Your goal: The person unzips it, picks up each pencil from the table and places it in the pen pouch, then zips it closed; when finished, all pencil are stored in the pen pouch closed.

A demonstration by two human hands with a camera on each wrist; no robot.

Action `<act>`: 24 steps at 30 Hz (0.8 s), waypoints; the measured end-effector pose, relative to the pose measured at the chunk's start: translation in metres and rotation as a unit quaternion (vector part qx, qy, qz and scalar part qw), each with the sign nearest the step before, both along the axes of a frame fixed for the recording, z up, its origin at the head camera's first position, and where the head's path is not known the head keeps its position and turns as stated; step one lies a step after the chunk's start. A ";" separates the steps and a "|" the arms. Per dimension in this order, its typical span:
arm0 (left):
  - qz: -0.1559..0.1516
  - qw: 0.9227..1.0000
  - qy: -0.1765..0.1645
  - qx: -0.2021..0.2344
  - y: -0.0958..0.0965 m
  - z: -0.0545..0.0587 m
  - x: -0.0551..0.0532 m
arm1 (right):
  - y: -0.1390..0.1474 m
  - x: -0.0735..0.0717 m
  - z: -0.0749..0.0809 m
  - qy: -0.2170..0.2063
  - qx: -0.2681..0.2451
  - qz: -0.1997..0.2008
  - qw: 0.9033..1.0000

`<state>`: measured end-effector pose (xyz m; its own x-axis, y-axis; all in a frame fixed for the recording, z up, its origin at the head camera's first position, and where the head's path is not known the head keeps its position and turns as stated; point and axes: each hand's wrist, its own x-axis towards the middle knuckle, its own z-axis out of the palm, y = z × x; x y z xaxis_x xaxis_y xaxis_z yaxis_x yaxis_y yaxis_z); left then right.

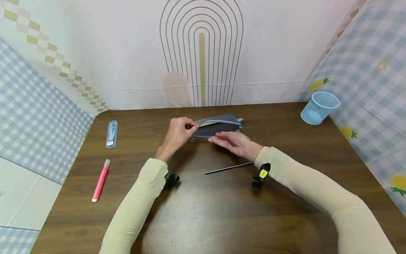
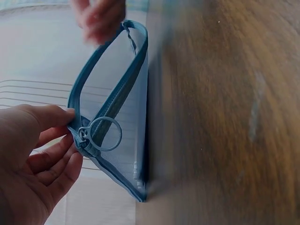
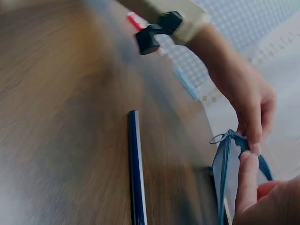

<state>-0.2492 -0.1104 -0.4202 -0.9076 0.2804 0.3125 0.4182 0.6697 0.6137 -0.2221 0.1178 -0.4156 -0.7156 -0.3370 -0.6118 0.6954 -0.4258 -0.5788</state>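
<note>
A blue-grey mesh zip pouch (image 1: 226,127) stands near the back edge of the table, its zipper undone and its mouth gaping. My left hand (image 1: 179,132) pinches the zipper edge at the pouch's left end, between thumb and fingertips. Beside those fingers hangs the zipper's ring pull on its slider (image 2: 84,134). In front of the pouch, my right hand (image 1: 236,143) is turned partly palm up with fingers extended. Its index finger (image 3: 247,176) reaches along the mouth in the right wrist view. A dark pencil (image 1: 226,168) lies on the table below the right hand.
On the left side of the table are a pink marker (image 1: 100,181) and a slim blue clear case (image 1: 111,134). A light blue mesh cup (image 1: 312,116) stands at the back right corner. Patterned cloth (image 1: 269,53) hangs behind the table's back edge.
</note>
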 end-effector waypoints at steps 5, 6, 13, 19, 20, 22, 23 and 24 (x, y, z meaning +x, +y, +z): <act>0.002 1.000 0.001 -0.001 -0.001 -0.001 0.000 | 0.003 0.019 0.003 0.229 0.191 0.116 0.948; 0.003 1.000 0.001 -0.003 -0.001 -0.002 0.000 | 0.004 0.022 0.004 0.297 0.248 0.152 0.910; 0.004 1.000 0.003 -0.003 -0.001 -0.001 0.000 | 0.023 0.040 0.022 0.569 0.480 0.373 0.553; 0.003 1.000 -0.002 -0.003 0.001 -0.002 0.000 | 0.031 0.048 0.014 0.540 0.531 0.458 0.465; 0.002 1.000 -0.002 -0.005 0.001 -0.002 0.000 | 0.032 0.048 0.012 0.537 0.530 0.462 0.466; 0.001 1.000 0.000 -0.006 0.002 -0.002 0.000 | 0.034 0.047 0.009 0.530 0.531 0.468 0.466; 0.002 1.000 0.001 -0.006 0.002 -0.002 -0.001 | 0.035 0.047 0.009 0.527 0.532 0.472 0.466; 0.003 1.000 0.004 -0.006 0.003 -0.002 -0.001 | 0.036 0.046 0.009 0.524 0.531 0.476 0.466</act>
